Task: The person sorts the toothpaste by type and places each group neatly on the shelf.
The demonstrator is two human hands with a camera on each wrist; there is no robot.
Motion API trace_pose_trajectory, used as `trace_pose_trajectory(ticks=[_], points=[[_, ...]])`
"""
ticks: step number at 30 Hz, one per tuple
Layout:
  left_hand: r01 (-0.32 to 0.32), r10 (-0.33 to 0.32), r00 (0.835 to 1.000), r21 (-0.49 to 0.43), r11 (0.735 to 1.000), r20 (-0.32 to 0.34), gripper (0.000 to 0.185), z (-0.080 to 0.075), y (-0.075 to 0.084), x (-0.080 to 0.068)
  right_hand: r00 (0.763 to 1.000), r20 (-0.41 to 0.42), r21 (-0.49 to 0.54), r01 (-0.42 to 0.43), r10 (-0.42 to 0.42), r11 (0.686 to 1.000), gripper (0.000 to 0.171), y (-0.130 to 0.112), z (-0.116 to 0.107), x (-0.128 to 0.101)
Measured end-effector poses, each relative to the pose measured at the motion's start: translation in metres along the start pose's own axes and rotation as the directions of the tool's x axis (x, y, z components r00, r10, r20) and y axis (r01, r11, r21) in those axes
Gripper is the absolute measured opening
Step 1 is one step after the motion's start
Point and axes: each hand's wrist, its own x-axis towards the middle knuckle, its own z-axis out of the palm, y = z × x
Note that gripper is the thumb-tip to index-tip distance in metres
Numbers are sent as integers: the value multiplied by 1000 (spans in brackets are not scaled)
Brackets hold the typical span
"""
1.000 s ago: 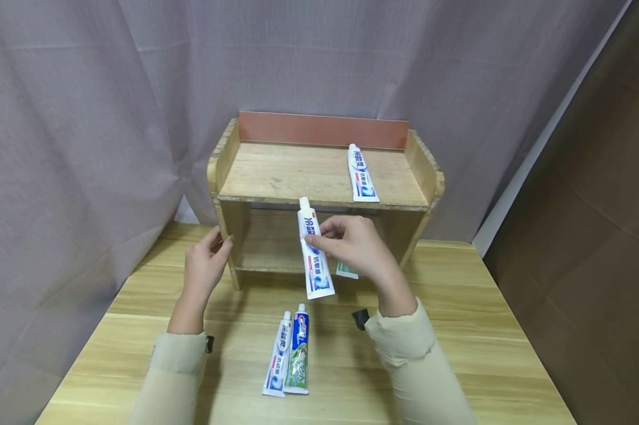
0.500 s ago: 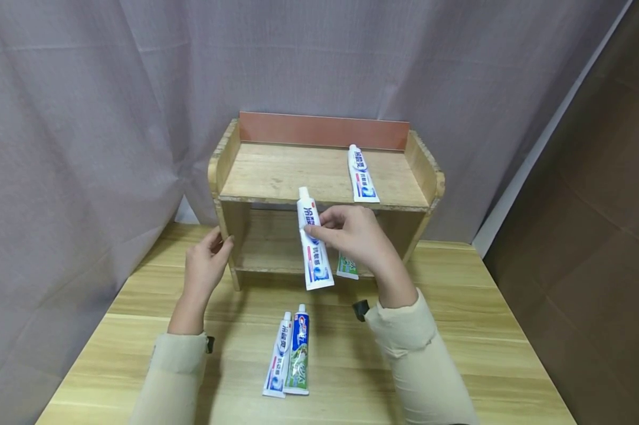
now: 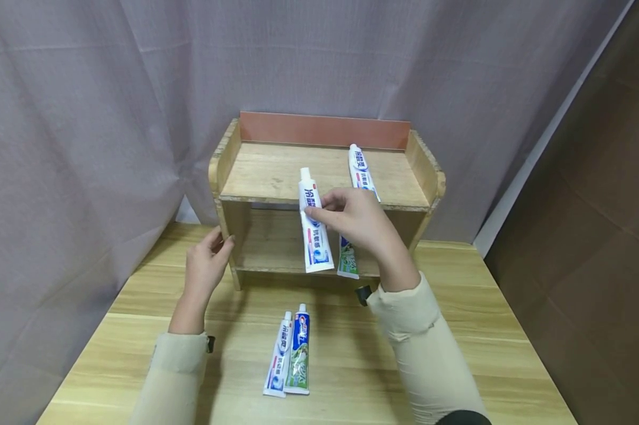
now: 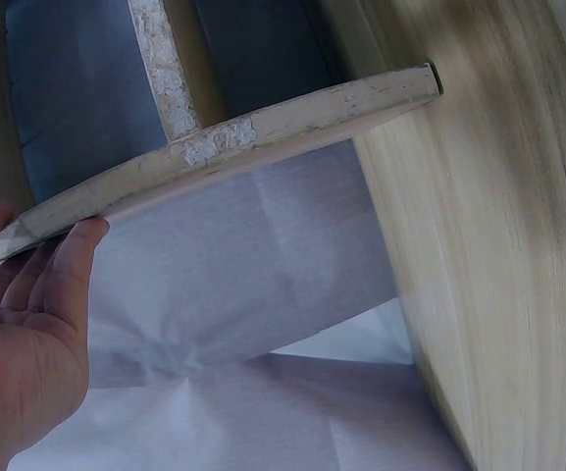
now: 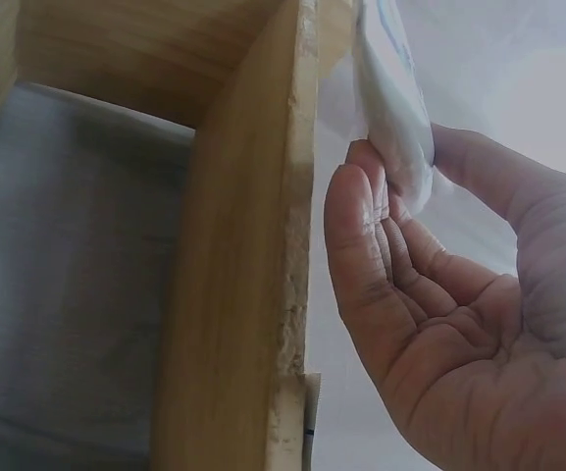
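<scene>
My right hand (image 3: 359,221) pinches a white toothpaste tube (image 3: 316,245) between thumb and fingers, cap pointing up and away. In the head view the tube hangs in front of the upper board's edge; the right wrist view shows the tube (image 5: 395,108) beside that board. With thumb and fingers on either side, my left hand (image 3: 206,265) grips the left side panel of the small wooden shelf (image 3: 282,171). The left wrist view shows the hand (image 4: 37,343) at the panel edge. On the upper board lies another white tube (image 3: 359,165), its lower end partly behind my right hand.
A green and blue toothpaste tube (image 3: 348,262) lies on the lower board, partly hidden by the right hand. Nearer on the table (image 3: 484,348), a white tube (image 3: 279,354) and a blue-green tube (image 3: 299,354) lie side by side. Grey curtain (image 3: 319,53) hangs behind the shelf.
My right hand has risen with the white toothpaste tube, from below the upper board to about its front edge. The left hand stays on the side panel.
</scene>
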Motion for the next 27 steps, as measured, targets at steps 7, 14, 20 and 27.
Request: trace_pose_trajectory(ticks=[7, 14, 20, 27], points=[[-8, 8, 1000, 4, 1000, -6, 32, -1, -2, 0, 999, -14, 40, -37, 38, 999, 33, -9, -9, 19], [2, -2, 1000, 1, 1000, -3, 31, -1, 0, 0, 995, -64, 66, -68, 72, 996, 31, -13, -17, 46], [-2, 2, 1000, -15, 1000, -3, 30, 1, -1, 1, 986, -66, 71, -151, 156, 986, 38, -16, -25, 70], [1, -1, 1000, -9, 1000, -9, 27, 2, -2, 2, 973, -70, -11, -220, 219, 975, 38, -14, -26, 94]])
